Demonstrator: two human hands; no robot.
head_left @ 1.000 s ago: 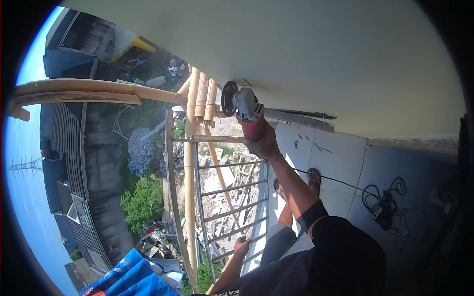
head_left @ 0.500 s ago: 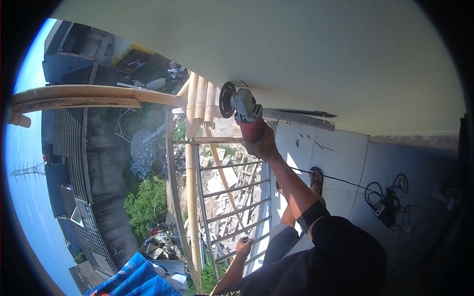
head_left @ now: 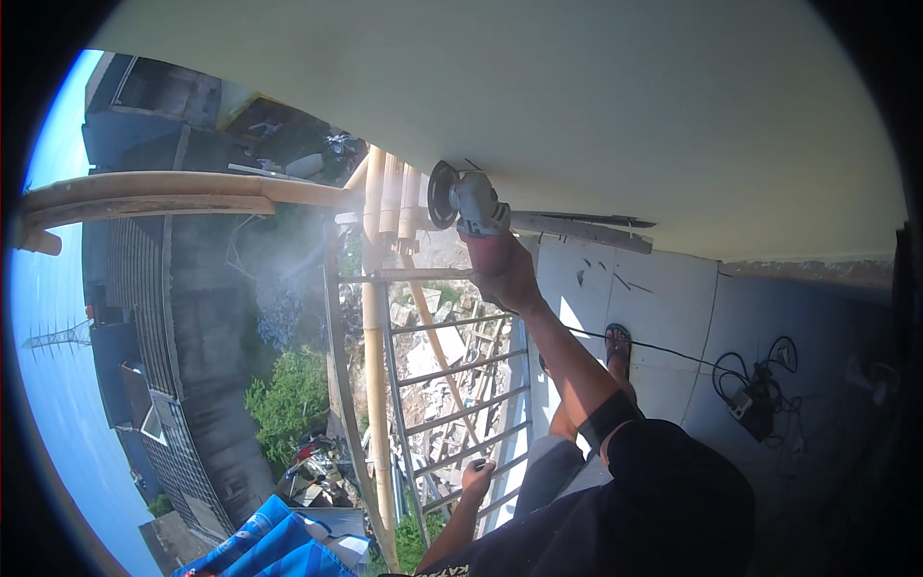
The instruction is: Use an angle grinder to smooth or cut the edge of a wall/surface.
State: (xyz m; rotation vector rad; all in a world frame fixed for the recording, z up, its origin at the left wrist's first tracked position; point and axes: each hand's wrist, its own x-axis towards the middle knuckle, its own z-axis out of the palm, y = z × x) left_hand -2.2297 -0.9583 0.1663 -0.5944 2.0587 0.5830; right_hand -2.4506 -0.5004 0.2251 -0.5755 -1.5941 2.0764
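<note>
My right hand (head_left: 507, 276) is wrapped around the red body of an angle grinder (head_left: 484, 207) with a grey metal head. The grinder's dark round disc (head_left: 442, 194) is at the edge of the pale wall (head_left: 615, 115), close to a short dark mark. Whether the disc touches the wall I cannot tell. Lower down, my left hand (head_left: 476, 478) is closed around a rung of a metal ladder (head_left: 460, 373), with a small dark spot by its thumb that I cannot make out.
Bamboo poles (head_left: 373, 317) and a horizontal bamboo beam (head_left: 183, 189) stand on the open left side, above rubble far below. A black cable (head_left: 663, 354) crosses the white panels by my sandalled foot (head_left: 617, 341) to a tangled extension lead (head_left: 755, 394). Blue sheeting (head_left: 269, 539) hangs low left.
A haze of pale dust has thickened left of the grinder, over the poles and the rubble. Both hands stay nearly where they were; the view has shifted slightly.
</note>
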